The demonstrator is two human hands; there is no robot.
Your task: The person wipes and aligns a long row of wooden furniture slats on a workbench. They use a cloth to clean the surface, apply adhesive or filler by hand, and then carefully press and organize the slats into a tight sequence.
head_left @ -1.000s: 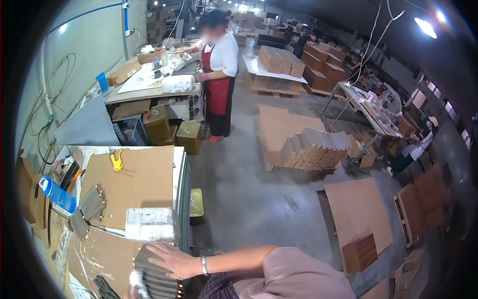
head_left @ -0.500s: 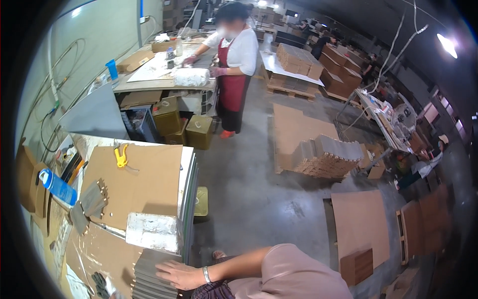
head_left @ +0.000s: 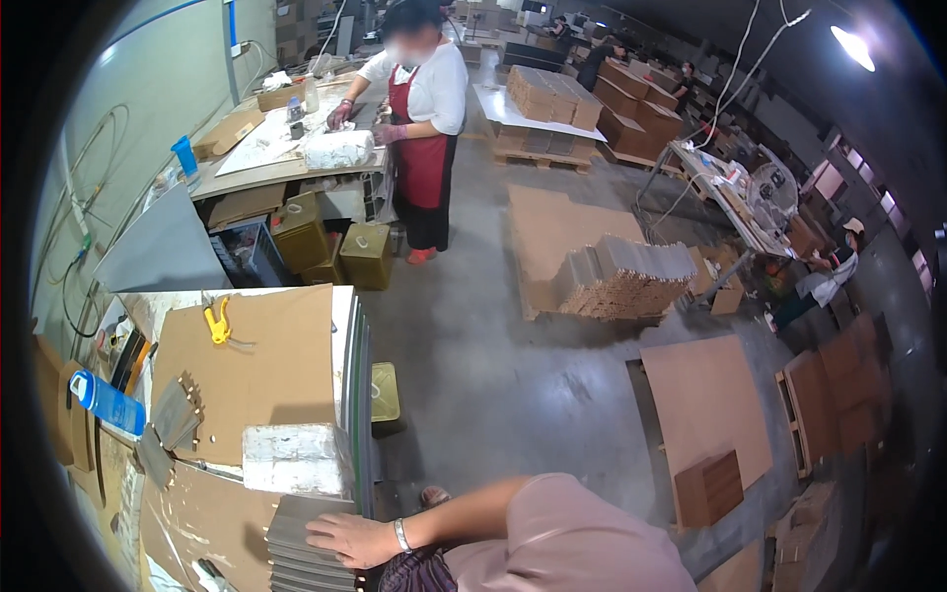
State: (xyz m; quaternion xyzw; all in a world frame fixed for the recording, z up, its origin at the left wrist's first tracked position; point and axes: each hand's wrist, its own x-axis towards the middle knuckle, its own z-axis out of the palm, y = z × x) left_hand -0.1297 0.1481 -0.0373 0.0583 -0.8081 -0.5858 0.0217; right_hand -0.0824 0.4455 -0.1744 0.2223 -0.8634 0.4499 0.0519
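Observation:
My right hand, bare with a bracelet on the wrist, lies palm down on a stack of grey strips. Its fingers are spread. Just beyond the stack sits a block wrapped in white, stained material, on the table edge. Farther left, several short grey pieces with pale pegs lie loosely on a brown board. At the picture's lower edge is a small dark and white thing, too cut off to name. I cannot make out my left hand.
A blue bottle and a yellow-handled tool lie on the table. A co-worker in a red apron stands at the far bench. Olive tins stand below it. Right are stacked grey boards and brown sheets.
The view has shifted, so the background sits farther left. My right hand remains on the grey strips. The co-worker's arms have moved slightly at the far bench.

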